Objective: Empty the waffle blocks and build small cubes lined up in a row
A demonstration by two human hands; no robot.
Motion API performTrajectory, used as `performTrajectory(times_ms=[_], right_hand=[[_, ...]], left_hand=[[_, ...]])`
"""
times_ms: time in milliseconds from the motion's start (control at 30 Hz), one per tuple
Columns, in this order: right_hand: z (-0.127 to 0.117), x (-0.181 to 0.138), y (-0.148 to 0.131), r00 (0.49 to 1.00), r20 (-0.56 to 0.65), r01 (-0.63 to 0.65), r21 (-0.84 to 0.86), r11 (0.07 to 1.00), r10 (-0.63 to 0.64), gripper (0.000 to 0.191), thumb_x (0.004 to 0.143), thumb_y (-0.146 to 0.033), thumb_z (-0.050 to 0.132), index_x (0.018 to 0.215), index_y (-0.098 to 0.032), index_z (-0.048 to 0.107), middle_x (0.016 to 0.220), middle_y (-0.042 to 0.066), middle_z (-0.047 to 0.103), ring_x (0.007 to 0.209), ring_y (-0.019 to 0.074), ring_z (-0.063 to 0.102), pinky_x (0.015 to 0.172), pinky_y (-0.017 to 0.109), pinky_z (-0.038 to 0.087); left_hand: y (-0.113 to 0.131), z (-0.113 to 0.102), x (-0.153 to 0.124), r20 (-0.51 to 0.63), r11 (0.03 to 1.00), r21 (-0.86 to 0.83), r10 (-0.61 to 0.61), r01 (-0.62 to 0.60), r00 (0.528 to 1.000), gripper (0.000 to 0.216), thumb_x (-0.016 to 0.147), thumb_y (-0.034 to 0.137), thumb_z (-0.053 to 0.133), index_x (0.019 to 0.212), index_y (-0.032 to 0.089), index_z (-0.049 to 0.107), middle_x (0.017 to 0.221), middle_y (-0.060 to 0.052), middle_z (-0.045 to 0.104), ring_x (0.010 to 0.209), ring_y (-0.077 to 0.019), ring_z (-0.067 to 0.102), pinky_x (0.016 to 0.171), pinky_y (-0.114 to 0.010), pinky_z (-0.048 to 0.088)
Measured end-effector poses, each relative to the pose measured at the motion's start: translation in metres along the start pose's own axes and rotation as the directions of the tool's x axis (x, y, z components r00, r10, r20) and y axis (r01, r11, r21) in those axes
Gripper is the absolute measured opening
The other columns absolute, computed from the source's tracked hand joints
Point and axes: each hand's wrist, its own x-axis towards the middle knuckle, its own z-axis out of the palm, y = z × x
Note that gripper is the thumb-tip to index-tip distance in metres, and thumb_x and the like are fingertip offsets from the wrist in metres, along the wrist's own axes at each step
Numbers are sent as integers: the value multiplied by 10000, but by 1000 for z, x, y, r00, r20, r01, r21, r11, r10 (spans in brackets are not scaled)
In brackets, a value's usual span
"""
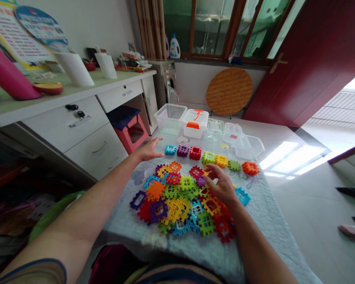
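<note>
My left hand (pixel 150 150) hovers at the left end of a row of plastic block cubes, its fingers spread and nothing in them. Nearest to it is a cyan cube with a white window (pixel 170 150). Beside that stand a purple cube (pixel 182 150) and a red cube (pixel 195 153). Over the right part of a loose pile of colourful interlocking block panels (pixel 177 209) is my right hand (pixel 220 183), thumb and fingers bent but apart. A purple panel (pixel 200 181) lies by its thumb tip. The palm hides some panels beneath it.
Rightward the row continues with a yellow cube (pixel 221 160), green panels (pixel 234 165) and an orange stack (pixel 250 168). Clear plastic bins (pixel 170 118) and a lidded box with orange latches (pixel 195 122) stand at the table's far end. A pink stool (pixel 130 128) is left.
</note>
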Motion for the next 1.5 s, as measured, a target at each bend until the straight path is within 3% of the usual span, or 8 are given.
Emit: performTrajectory(times_ms=[167, 300, 533, 833, 1200, 1500], right_hand=[[-1, 1, -1, 999, -25, -29, 22, 999, 30, 299, 801, -235, 575, 1096, -182, 577, 890, 43, 671, 659, 123, 582, 653, 272, 504], [2, 0, 4, 997, -21, -79, 44, 996, 80, 282, 804, -264, 572, 1072, -177, 585, 815, 26, 668, 648, 127, 585, 636, 260, 491], [4, -2, 6, 992, 27, -122, 40, 992, 121, 234, 821, -308, 552, 1000, -165, 605, 711, 0, 621, 602, 121, 545, 610, 255, 450], [3, -1, 1, 990, 72, -126, 37, 991, 123, 220, 802, -315, 561, 958, -169, 616, 638, -29, 547, 552, 104, 473, 560, 234, 407], [5, 0, 12, 992, 65, -105, 12, 994, 104, 241, 800, -313, 562, 966, -155, 638, 655, -20, 565, 555, 100, 475, 556, 226, 398], [5, 2, 6, 994, 56, -96, -20, 995, 97, 217, 802, -310, 567, 939, -164, 650, 681, -7, 607, 575, 105, 506, 565, 224, 419]], left_hand=[[-19, 12, -59, -148, 984, -125, -143, 125, 979, 653, 696, 503, 624, 1251, 168, 541, 1316, -132, 519, 1199, -300, 536, 962, -404, 470], [-25, 34, -84, -239, 972, -187, -187, 144, 953, 532, 748, 494, 573, 1159, 158, 596, 1206, -116, 609, 1117, -263, 584, 1004, -408, 439], [-17, 47, -86, -401, 988, -125, -137, 94, 906, 392, 774, 425, 540, 1045, 162, 642, 1078, -98, 661, 1027, -241, 614, 978, -379, 454], [-13, 47, -89, -407, 988, -110, -143, 107, 902, 349, 755, 396, 541, 994, 170, 655, 1034, -92, 673, 970, -235, 624, 954, -371, 465], [-7, 46, -88, -400, 967, -218, -213, 134, 891, 350, 713, 391, 559, 956, 166, 676, 994, -79, 691, 924, -227, 622, 902, -352, 472], [-4, 46, -89, -410, 967, -220, -213, 131, 887, 348, 717, 385, 560, 959, 165, 679, 983, -73, 694, 932, -229, 624, 901, -353, 477]])
